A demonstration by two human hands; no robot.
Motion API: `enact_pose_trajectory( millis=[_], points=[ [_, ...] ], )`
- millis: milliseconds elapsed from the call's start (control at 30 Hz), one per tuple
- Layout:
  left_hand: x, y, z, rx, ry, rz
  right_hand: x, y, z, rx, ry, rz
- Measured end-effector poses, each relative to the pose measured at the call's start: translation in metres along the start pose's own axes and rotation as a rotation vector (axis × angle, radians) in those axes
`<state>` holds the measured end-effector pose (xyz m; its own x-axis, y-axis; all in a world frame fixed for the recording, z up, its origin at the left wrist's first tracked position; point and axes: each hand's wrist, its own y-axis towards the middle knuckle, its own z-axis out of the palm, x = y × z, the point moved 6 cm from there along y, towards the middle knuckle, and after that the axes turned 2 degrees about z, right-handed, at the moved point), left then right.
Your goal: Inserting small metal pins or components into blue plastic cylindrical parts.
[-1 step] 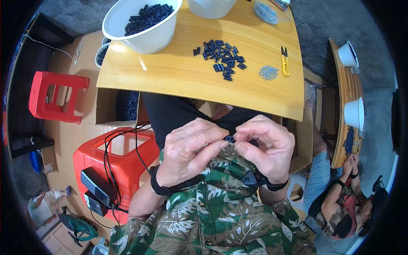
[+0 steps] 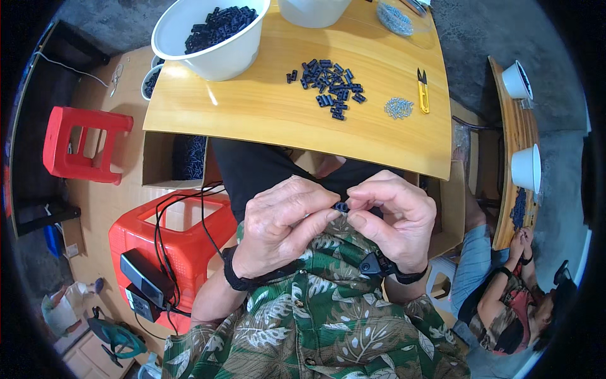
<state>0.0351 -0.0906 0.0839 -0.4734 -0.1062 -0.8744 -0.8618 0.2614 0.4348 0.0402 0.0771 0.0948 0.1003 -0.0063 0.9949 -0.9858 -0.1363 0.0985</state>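
Note:
In front of my shirt, my left hand [image 2: 281,221] pinches a small black plastic part [image 2: 341,206] between thumb and forefinger. My right hand [image 2: 398,218] is closed at the part's other side, thumb and forefinger bent close to it. Whether those fingertips grip the part or something tiny is hidden. Beyond my hands, a loose pile of similar black parts [image 2: 331,82] lies on the wooden table [image 2: 252,110]. A small heap of silvery screw-like pieces [image 2: 399,108] is to its right, beside yellow thread snips [image 2: 423,91].
A white tub [image 2: 218,66] of black parts stands at the table's far left, another white tub [image 2: 314,12] beside it. A red stool [image 2: 189,243] with cables and black boxes is left of me. At right, a person [image 2: 514,297] works at another table [image 2: 505,218].
My right hand has shifted very slightly left. My left hand and the black plastic part look the same.

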Motion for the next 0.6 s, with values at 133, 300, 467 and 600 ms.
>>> enact_pose_trajectory(
  millis=[133,300,467,600],
  points=[
    [-0.002,0.000,0.002,0.014,0.047,0.018,0.005,0.003,0.005,0.079,-0.237,-0.142],
    [0.003,0.004,0.005,0.005,0.119,0.013,-0.008,0.007,0.002,0.036,-0.200,-0.119],
    [0.003,0.004,0.005,-0.004,0.125,0.019,-0.012,0.011,-0.022,-0.078,-0.444,-0.087],
    [0.006,0.003,0.004,-0.015,0.134,-0.035,-0.042,0.022,-0.072,-0.367,-0.721,-0.014]
  ],
)
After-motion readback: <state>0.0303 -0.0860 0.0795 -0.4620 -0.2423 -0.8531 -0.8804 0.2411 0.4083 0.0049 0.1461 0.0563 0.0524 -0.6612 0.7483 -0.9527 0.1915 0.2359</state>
